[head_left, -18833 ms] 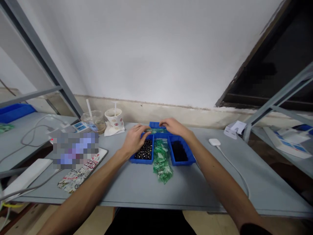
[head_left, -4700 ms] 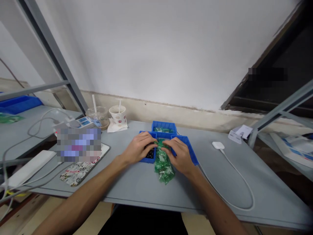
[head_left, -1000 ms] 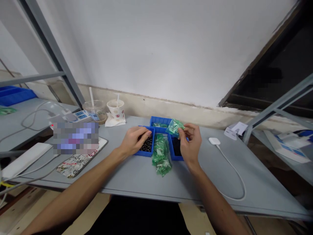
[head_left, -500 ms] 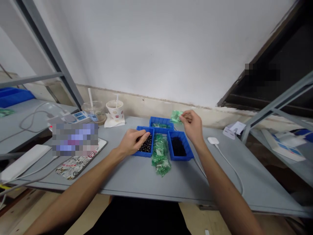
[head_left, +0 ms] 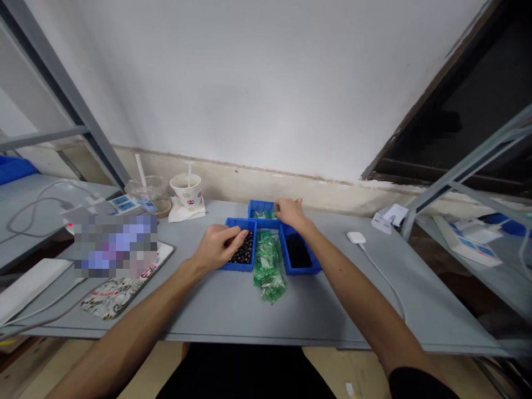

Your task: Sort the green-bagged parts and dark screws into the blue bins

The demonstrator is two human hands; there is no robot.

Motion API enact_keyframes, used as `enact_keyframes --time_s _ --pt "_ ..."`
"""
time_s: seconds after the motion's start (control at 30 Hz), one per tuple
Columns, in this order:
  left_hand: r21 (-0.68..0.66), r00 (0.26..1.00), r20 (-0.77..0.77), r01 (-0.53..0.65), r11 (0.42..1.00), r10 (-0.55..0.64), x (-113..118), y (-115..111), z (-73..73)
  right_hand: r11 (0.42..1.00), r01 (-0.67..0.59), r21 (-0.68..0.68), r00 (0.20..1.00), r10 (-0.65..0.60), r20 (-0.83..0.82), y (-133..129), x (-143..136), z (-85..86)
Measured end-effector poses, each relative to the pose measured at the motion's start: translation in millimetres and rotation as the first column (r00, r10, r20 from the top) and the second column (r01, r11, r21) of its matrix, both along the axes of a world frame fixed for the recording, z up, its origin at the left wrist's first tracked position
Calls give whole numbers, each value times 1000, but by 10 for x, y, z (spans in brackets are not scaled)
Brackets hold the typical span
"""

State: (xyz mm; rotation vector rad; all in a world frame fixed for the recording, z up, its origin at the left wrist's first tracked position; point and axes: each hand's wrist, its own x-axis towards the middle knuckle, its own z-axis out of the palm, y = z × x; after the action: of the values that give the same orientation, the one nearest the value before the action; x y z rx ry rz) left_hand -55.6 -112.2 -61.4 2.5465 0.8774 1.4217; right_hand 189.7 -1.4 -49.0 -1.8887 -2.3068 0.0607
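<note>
While a patterned flat case (head_left: 124, 288) is seen lying on the left of the grey desk (head_left: 324, 316), a clear plastic cup (head_left: 162, 206) and a paper cup (head_left: 187, 195) are set behind it, near the wall. Next, the left hand (head_left: 216, 246) is held over the near-left blue bin (head_left: 240, 267), its thumb and fingers drawn together; whether anything is pinched there cannot be told. Shiny dark beads (head_left: 245, 253) are spread across that bin in good number. Small packets (head_left: 262, 214) are contained in the back blue bin (head_left: 260, 205), and a heap of green packets (head_left: 269, 266) is laid on the desk between the two nearer bins. At the back bin's right side the right hand (head_left: 290, 211) is placed, well apart from the left; its fingertips are partly hidden, so its grip cannot be told. Black pieces (head_left: 297, 250) are bunched in the near-right blue bin (head_left: 303, 271). Supplies are thus present in all three bins, but how many packets are finished or unfinished cannot be judged. Farther right, a white charger (head_left: 356, 238) is laid down.
</note>
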Motion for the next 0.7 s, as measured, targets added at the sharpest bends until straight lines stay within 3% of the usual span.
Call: enact_keyframes --time_s 0.17,0.37,0.43,0.53,0.6,0.7 --pt "-10 1000 -10 -2 1000 2 -12 11 -2 1000 0 -10 993 1 117 -44 -68 57" --pt "-35 1000 -25 -10 999 9 -16 11 0 998 -66 24 992 63 111 -270 -95 336" --pt "-38 999 -28 -16 999 15 -18 15 -8 987 -162 9 985 161 67 -468 -103 432" --pt "-33 999 -33 -23 999 22 -24 21 -20 901 -425 -87 905 423 -43 -873 -94 514" --pt "-26 999 -36 -26 999 25 -29 20 -22 852 -501 -152 866 496 -73 -1161 -70 511" --pt "-20 1000 -29 -12 1000 11 -25 10 -17 850 -522 -73 853 517 -76 -1510 -36 435"
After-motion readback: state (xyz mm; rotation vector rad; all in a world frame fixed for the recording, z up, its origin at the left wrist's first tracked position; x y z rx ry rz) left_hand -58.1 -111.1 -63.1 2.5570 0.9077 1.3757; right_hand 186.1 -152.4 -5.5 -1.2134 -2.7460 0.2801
